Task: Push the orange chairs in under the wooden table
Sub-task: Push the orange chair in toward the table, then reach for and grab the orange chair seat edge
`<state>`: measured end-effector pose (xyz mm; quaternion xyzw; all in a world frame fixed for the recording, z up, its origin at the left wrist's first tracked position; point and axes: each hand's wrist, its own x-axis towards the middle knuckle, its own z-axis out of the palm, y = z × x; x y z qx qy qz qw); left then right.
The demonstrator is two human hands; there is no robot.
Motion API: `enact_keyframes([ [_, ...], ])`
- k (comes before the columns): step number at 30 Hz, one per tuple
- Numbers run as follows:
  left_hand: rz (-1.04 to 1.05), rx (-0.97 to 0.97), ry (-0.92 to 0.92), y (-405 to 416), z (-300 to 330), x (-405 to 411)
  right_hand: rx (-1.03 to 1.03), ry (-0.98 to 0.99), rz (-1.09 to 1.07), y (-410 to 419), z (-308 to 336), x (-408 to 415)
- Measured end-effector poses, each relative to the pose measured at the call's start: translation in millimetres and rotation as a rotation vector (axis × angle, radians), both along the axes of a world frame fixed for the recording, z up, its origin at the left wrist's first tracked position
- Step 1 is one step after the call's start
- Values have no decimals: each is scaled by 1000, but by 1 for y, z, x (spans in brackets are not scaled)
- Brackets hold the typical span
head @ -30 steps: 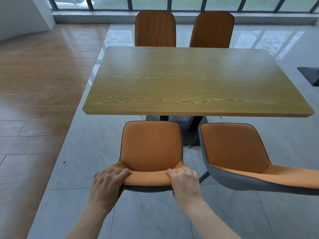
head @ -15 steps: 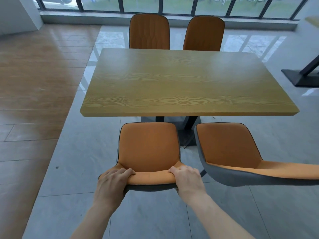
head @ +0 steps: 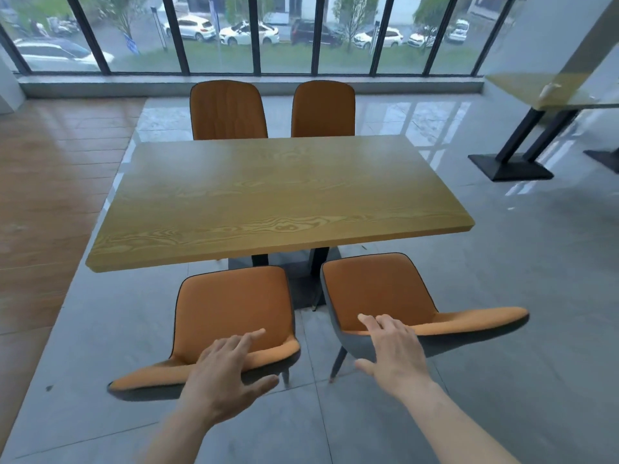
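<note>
Hands first, since only the head view is given: the left hand [head: 226, 373] is spread wide with fingers apart, hovering over or perhaps lightly touching the top edge of the near left chair [head: 231, 313]; motion blur leaves contact unsure. It grips nothing. The right hand [head: 393, 351] is equally open, fingertips over the backrest rim of the near right chair [head: 378, 291], thumb dropped below the grey shell, a pose that looks like readying to clasp the rim for a push.

Beyond both palms, the two near seats point toward the wooden table [head: 274, 199], their front edges just short of its near edge, so they are not yet tucked under. The right one is turned askew, its backrest swinging off to the right of that hand, which probably explains the reach: it needs squaring up first.

Past the tabletop, two far chairs [head: 229, 110] stand with backs upright against the opposite edge.

Seats are smooth orange upholstery in curved grey shells with dark piping; the table is a flat rectangular slab with bold grain on a black pedestal, over glossy grey tile [head: 519, 262].
</note>
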<state>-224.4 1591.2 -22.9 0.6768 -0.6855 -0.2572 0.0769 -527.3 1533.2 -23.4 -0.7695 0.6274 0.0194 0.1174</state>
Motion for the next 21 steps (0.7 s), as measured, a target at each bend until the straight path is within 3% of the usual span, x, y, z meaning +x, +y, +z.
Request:
enact_keyframes([
  [5, -61, -24, 51, -42, -1, -125, 1, 19, -21, -30, 7, -107],
  [12, -75, -27, 76, -73, -15, -277, 155, 156, -14, -69, -2, -258],
  [21, -132, -22, -46, -107, -53, -357, 161, 195, 86, -117, -36, -308],
])
